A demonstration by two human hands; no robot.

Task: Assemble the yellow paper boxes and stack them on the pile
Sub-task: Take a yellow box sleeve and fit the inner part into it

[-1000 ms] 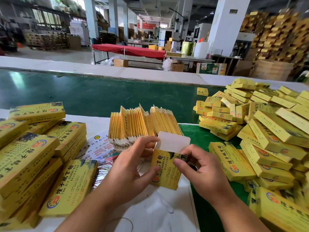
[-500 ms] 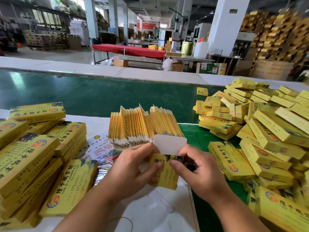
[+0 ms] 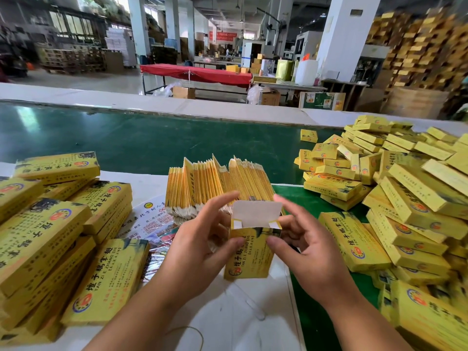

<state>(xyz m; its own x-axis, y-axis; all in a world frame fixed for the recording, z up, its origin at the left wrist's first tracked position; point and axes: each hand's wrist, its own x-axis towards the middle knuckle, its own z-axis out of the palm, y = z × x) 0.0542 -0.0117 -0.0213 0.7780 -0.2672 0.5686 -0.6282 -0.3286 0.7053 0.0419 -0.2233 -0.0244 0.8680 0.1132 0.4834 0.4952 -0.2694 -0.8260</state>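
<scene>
Box (image 3: 249, 252) sits upright at centre, held between 2 hands just above the white table (image 3: 228, 312). Left hand (image 3: 202, 252) grips the box's left side, thumb pressed on the yellow front face, other fingers curled behind it. Right hand (image 3: 306, 252) pinches the box's right side, thumb on the front near the top edge, index finger raised beside the flap. Flap (image 3: 255, 211) on the box's top end stands open, white inside showing, with 2 small side tabs at the mouth. Bottom end of the box hangs just over the table; cannot tell if it touches.

Flat blanks (image 3: 217, 188) stand on edge in a fanned bundle directly behind the box, partly hidden by the flap and fingers. Pile (image 3: 395, 188) of assembled yellow boxes lies right of the box, loosely heaped on the green mat (image 3: 314, 300), nearest ones just beside the right hand. Stacks (image 3: 58, 231) of larger yellow boxes lie left of the box, near the left forearm, in several layers. Printed sheet (image 3: 152, 221) lies flat on the table left of the box, partly under the left hand and the stacks. Conveyor belt (image 3: 152, 138), green, runs across behind the blanks, well beyond the box. Red table (image 3: 197, 73) stands far behind the box on the factory floor.
</scene>
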